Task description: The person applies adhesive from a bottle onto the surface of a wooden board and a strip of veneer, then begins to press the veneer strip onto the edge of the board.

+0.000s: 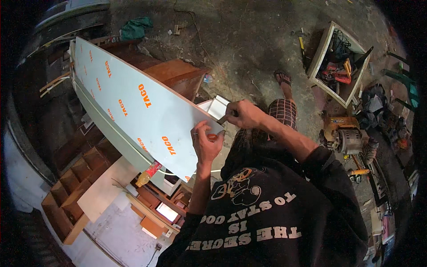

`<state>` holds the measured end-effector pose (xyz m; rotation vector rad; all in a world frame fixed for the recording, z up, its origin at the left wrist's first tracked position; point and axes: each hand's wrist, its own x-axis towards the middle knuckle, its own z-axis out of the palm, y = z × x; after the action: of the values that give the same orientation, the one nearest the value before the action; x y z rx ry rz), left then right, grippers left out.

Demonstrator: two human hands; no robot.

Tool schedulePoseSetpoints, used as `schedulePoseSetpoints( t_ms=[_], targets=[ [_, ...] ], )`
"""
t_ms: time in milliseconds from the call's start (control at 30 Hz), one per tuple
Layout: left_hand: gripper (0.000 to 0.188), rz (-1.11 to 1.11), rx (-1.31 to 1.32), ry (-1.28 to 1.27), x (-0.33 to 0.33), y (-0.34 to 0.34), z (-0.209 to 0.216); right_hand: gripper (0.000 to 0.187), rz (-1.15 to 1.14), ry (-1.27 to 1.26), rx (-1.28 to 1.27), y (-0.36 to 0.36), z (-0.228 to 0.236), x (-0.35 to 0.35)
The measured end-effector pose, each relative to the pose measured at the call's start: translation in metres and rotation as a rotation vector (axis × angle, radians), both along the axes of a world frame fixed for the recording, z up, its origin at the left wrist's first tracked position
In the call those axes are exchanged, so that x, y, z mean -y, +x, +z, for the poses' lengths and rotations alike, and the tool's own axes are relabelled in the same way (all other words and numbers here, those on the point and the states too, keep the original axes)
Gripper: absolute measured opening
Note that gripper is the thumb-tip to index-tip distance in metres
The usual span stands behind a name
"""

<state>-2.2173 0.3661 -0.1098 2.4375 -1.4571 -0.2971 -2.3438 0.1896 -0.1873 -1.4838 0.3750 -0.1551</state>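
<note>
A long panel [120, 102] in pale film with orange print stretches from the far left toward me. At its near right end, my left hand [207, 141] rests with curled fingers against the surface. A small reddish-brown bit shows between those fingers; its kind is unclear. My right hand [242, 115] is closed in a pinch at the panel's near corner. Its fingertips press on a small dark piece [221, 120] along the edge, too hidden to name. Just past that corner lies a white open box-like piece [216, 106].
A yellow-capped bottle [144, 177] lies by the panel's lower edge. Wooden shelving [66, 196] stands at the lower left. To the right are a wooden crate of tools [321, 55], a motor-driven machine [349, 138] and a yellow-handled tool [302, 44] on the floor.
</note>
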Motion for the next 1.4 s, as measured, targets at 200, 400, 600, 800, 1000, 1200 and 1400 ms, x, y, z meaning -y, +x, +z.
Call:
schedulePoseSetpoints(
  t_ms=[200, 400, 600, 800, 1000, 1200, 1400],
  targets=[
    [0.049, 0.024, -0.019, -0.018, -0.002, 0.001, -0.002, 0.018, 0.048, -0.043, 0.028, -0.015, -0.013, -0.007],
    [0.050, 0.024, -0.044, -0.020, -0.007, 0.004, -0.004, 0.014, -0.057, -0.010, 0.055, 0.001, -0.004, -0.009],
    [0.051, 0.039, -0.030, -0.041, -0.009, 0.002, -0.008, 0.014, -0.027, -0.041, 0.017, 0.033, 0.002, 0.003],
    [0.053, 0.073, -0.025, -0.024, -0.009, -0.002, -0.007, 0.014, 0.089, -0.099, 0.009, 0.068, -0.005, 0.009],
    [0.055, 0.083, -0.010, -0.032, -0.005, -0.006, -0.004, 0.017, 0.070, -0.110, 0.105, 0.107, 0.000, 0.027],
    [0.055, 0.106, -0.028, -0.052, -0.008, -0.007, -0.005, 0.020, 0.104, -0.127, 0.131, 0.143, -0.012, 0.022],
    [0.052, 0.153, -0.059, -0.071, -0.003, -0.010, -0.005, 0.021, 0.184, -0.306, 0.163, 0.173, -0.019, 0.028]
  ],
)
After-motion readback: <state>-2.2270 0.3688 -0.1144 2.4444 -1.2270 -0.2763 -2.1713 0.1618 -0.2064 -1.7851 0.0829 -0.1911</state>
